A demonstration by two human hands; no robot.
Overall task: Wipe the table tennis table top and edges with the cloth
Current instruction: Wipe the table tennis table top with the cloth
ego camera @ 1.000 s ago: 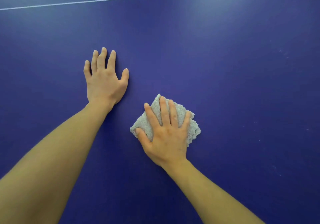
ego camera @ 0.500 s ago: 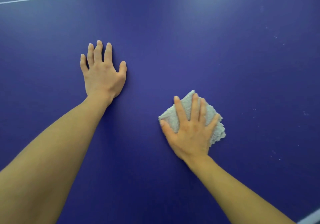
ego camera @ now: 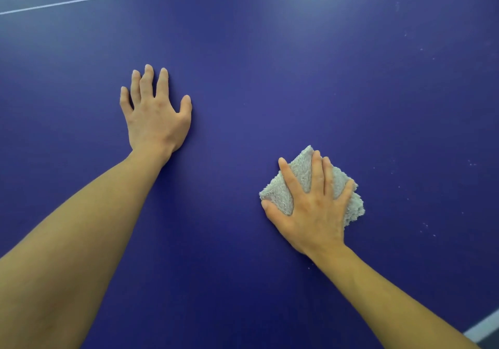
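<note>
The right hand covers most of the cloth; the left forearm and right forearm run off the lower edge; pale specks on the surface are too small to identify.

left hand: palm down, flat on the surface; fingers straight, slightly spread; thumb out to the side.
left forearm: bare, extended from lower left; wrist straight.
right hand: palm down on the cloth; fingers straight, splayed over it; thumb along its near-left edge.
right forearm: bare, extended from lower right, angled up-left to the wrist.
Hands well apart; the left one lies farther forward.
</note>
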